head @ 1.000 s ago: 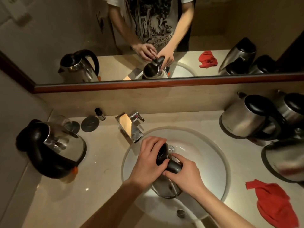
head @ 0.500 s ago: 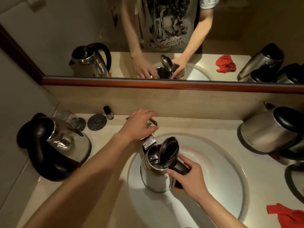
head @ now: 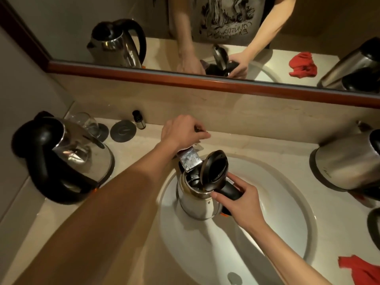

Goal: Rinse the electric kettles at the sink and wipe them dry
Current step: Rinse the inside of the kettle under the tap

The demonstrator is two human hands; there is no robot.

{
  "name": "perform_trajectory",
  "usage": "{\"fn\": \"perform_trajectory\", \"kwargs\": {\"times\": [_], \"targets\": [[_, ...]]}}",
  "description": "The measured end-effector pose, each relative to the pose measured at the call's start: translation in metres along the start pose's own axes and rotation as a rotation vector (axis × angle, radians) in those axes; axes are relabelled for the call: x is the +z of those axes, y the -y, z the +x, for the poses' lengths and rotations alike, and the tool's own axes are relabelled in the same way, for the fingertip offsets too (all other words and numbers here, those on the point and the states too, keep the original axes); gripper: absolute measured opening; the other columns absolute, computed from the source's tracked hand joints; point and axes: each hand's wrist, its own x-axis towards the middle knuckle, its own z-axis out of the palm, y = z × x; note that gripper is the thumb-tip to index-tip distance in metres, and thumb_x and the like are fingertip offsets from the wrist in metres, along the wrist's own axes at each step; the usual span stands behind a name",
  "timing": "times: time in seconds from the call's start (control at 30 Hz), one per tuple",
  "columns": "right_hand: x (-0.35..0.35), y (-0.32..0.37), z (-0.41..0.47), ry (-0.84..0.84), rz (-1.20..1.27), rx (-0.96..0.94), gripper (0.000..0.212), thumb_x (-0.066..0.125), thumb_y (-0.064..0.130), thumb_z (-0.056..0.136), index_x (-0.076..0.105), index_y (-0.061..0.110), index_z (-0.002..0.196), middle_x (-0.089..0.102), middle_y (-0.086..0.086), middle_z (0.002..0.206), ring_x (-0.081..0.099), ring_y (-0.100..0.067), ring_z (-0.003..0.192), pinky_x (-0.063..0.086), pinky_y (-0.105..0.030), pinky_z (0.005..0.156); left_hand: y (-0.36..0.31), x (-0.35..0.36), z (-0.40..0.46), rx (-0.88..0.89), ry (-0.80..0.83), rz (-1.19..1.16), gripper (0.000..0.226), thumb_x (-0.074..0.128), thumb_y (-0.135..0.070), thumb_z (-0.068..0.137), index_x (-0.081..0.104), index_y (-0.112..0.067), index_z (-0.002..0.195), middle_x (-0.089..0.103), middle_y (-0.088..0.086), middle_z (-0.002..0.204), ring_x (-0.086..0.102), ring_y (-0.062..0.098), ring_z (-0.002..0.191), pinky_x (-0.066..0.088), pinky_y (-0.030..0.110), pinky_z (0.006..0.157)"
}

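The right hand (head: 240, 200) grips the black handle of the open-lidded kettle (head: 198, 200) in the sink (head: 287, 202) under the faucet (head: 189, 161), whose lever the left hand (head: 181, 133) fingers curl over

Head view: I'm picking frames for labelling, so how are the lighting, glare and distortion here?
Head view: dim, warm light; the left hand on the faucet casts a forearm shadow across the sink; glare on the steel kettle; wide-angle bending bows the mirror frame.

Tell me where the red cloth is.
Head view: the red cloth lies on the counter at lower right, beside the sink basin.
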Motion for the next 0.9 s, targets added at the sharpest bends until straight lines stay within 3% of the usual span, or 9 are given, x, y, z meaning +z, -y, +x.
{"fn": "perform_trajectory", "kwargs": {"times": [0.1,0.2,0.3,0.4,0.47,0.67,0.9], "targets": [[-0.001,0.0,0.0,0.005,-0.01,0.004,0.072,0.096,0.023,0.065,0.069,0.027,0.131,0.078,0.012,0.11,0.073,-0.003,0.101,0.059,-0.038,0.098,-0.004,0.003,0.0,-0.047,-0.039,0.032,0.036,0.06,-0.067,0.087,0.077,-0.039,0.101,0.073,-0.016,0.09,0.063,0.012,0.091,0.04,0.03,0.071],[-0.002,-0.002,0.002,0.012,-0.012,0.005,0.074,0.097,0.023,0.066,0.068,0.023,0.133,0.079,0.007,0.108,0.074,-0.007,0.099,0.06,-0.045,0.095,-0.004,0.003,0.0,-0.062,-0.055,0.056,0.039,0.058,-0.07,0.086,0.077,-0.04,0.102,0.074,-0.013,0.092,0.065,0.016,0.093,0.042,0.031,0.072],[-0.002,0.0,0.004,0.025,-0.023,-0.019,0.069,0.097,0.022,0.066,0.069,0.031,0.128,0.079,0.01,0.102,0.075,-0.007,0.095,0.061,-0.04,0.092,-0.005,0.003,-0.001,-0.071,-0.051,0.062,0.041,0.058,-0.071,0.086,0.078,-0.039,0.101,0.074,-0.011,0.09,0.066,0.018,0.092,0.043,0.031,0.072],[-0.001,0.004,0.006,0.041,-0.046,-0.058,0.064,0.096,0.018,0.067,0.067,0.046,0.117,0.078,0.019,0.1,0.074,-0.003,0.094,0.058,-0.024,0.085,-0.006,0.003,-0.002,-0.083,-0.054,0.058,0.042,0.058,-0.071,0.085,0.078,-0.038,0.1,0.074,-0.01,0.09,0.065,0.018,0.089,0.039,0.031,0.069],[-0.001,0.005,0.007,0.041,-0.054,-0.075,0.064,0.096,0.017,0.067,0.067,0.046,0.116,0.077,0.021,0.103,0.073,-0.001,0.096,0.055,-0.016,0.084,-0.007,0.003,-0.002,-0.093,-0.062,0.058,0.042,0.059,-0.072,0.085,0.078,-0.037,0.099,0.074,-0.01,0.089,0.065,0.018,0.086,0.038,0.03,0.067],[-0.002,0.003,0.01,0.044,-0.036,-0.067,0.064,0.097,0.018,0.066,0.069,0.042,0.119,0.078,0.012,0.107,0.073,-0.005,0.1,0.057,-0.021,0.089,-0.012,-0.001,-0.005,-0.108,-0.049,0.052,0.042,0.058,-0.07,0.087,0.078,-0.035,0.097,0.072,-0.01,0.087,0.055,0.014,0.079,0.033,0.03,0.067],[-0.003,0.002,0.012,0.027,-0.033,-0.065,0.064,0.097,0.017,0.065,0.068,0.047,0.114,0.078,0.016,0.103,0.073,-0.002,0.097,0.055,-0.016,0.085,-0.011,0.0,-0.004,-0.123,-0.038,0.056,0.043,0.058,-0.073,0.084,0.078,-0.036,0.095,0.072,-0.01,0.085,0.062,0.016,0.084,0.038,0.03,0.066]]}}
